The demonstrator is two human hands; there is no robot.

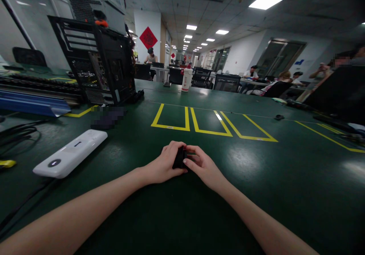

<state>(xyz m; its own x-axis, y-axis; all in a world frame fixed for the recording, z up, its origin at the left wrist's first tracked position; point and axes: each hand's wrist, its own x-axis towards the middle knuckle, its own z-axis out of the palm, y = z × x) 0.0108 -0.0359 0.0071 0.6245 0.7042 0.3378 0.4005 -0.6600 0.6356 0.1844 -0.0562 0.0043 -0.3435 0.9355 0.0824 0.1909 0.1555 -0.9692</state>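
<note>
A small black block-like object (179, 157) is between my hands at the middle of the green table (182, 217); its exact kind does not show. My left hand (164, 164) is closed around its left side, the thumb along the near bottom edge and the fingers over the top. From the right, my right hand (203, 166) pinches at its right edge with thumb and fingertips. Part of the object is covered by the fingers. Beyond the hands, yellow tape outlines (211, 132) are marked on the tabletop.
At left lie a white power bank-like device (71, 152) with a cable, a dark blurred item (108, 117) and a blue metal channel (34, 102). Behind them stands an open black computer case (99, 61). A white cup (186, 80) stands at the far edge. Several people sit beyond.
</note>
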